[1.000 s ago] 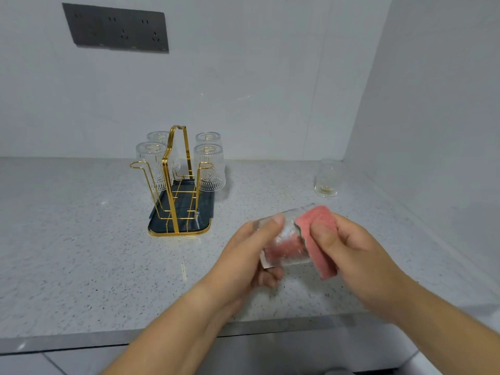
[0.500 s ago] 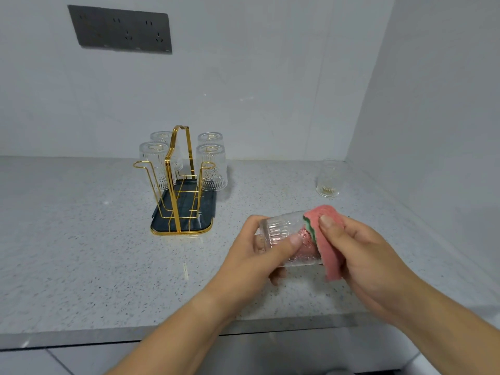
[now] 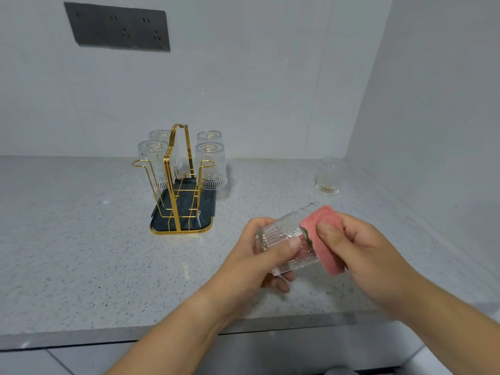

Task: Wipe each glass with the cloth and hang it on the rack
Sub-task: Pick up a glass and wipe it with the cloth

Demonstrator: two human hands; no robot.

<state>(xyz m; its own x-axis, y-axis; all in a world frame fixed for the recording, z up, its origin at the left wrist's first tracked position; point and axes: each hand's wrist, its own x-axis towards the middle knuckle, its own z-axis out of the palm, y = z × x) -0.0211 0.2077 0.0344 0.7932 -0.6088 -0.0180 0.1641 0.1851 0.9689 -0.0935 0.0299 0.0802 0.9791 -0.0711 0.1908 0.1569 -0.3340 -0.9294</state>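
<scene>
Speckled grey stone countertop (image 3: pixel 81 253), meeting a white tiled back wall (image 3: pixel 270 77) and a plain side wall (image 3: pixel 433 104) at the right-hand corner.

Dark socket panel (image 3: pixel 117 27) set high on the back wall, left.

Gold wire rack (image 3: pixel 177 169) standing on a dark tray (image 3: pixel 184 231) with a gold rim, left of centre. Four ribbed glasses (image 3: pixel 210 169) hang upside down on its far prongs (two per side); the two nearest prongs are bare.

Loose glass (image 3: pixel 328 176), upright, near the corner, well apart from the rack.

Held glass (image 3: pixel 278 234), ribbed, tilted on its side above the counter's front. Left hand (image 3: pixel 259 263) grips it, thumb across the ribs. Right hand (image 3: pixel 359 247) pinches a pink cloth (image 3: pixel 328 255) with a green edge, folded over the glass's right end.
</scene>
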